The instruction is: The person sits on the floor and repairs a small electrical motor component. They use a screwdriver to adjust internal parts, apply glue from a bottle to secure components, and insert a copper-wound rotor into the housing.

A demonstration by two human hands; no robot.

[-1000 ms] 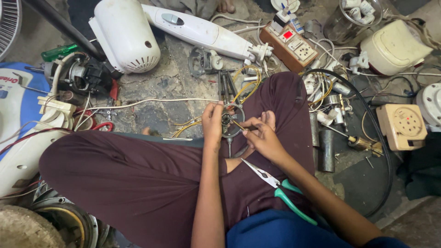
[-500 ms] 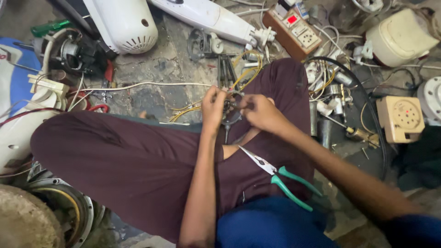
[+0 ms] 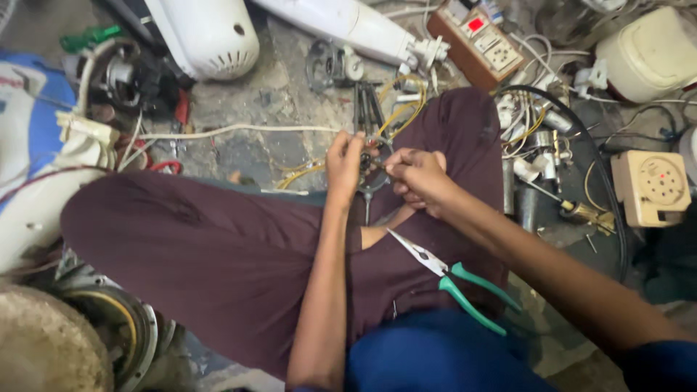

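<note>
Over the maroon lap [image 3: 218, 239], both hands, left [image 3: 343, 163] and right [image 3: 417, 178], still pinching the small round part [image 3: 374, 161], pliers [image 3: 454, 279] unmoved

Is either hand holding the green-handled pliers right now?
No: the green-handled pliers lie loose on the lap, while the left hand and right hand both grip a small round metal part.

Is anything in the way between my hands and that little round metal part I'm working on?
Nothing visible. The left hand and right hand both already grip the round metal part directly, above the lap. The green-handled pliers lie apart on the thigh.
</note>
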